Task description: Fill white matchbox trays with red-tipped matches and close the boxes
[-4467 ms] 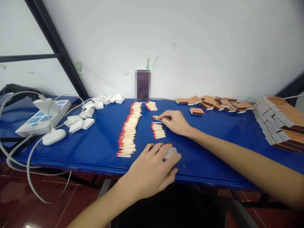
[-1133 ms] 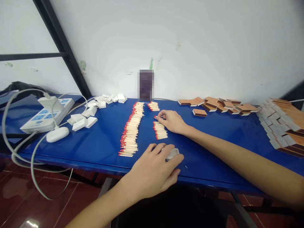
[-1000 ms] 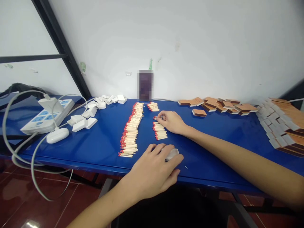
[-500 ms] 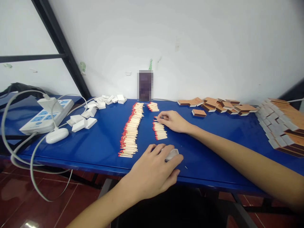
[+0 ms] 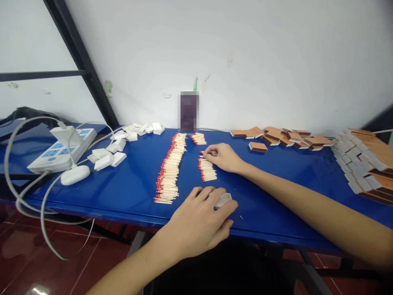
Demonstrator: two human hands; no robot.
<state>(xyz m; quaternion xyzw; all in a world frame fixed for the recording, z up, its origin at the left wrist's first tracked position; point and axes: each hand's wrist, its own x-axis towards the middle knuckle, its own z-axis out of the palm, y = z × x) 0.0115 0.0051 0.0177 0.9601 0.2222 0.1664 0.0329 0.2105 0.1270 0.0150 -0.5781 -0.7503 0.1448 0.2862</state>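
My left hand (image 5: 201, 221) is curled around a small white matchbox tray (image 5: 224, 200) at the table's front. Its fingers cover the tray's left part. Farther back, my right hand (image 5: 223, 157) pinches thumb and forefinger together at a few matches, whose red heads show just left of the fingertips. Directly in front of that hand lies a short row of matches (image 5: 209, 171), heads to the left. A smaller bunch of matches (image 5: 199, 138) rests behind it. To the left, a long row of red-headed matches (image 5: 168, 174) runs from front to back.
White empty trays (image 5: 106, 157) lie scattered at left, near a power strip (image 5: 61, 149) with looping cables. Brown matchboxes (image 5: 258, 146) are spread at the back right, and a stack of matchboxes (image 5: 365, 159) stands at the right edge. A pixelated dark object (image 5: 188, 112) leans against the wall.
The view has shifted very slightly. Both hands stay in almost the same place, the left at the tray and the right pinching at the matches.
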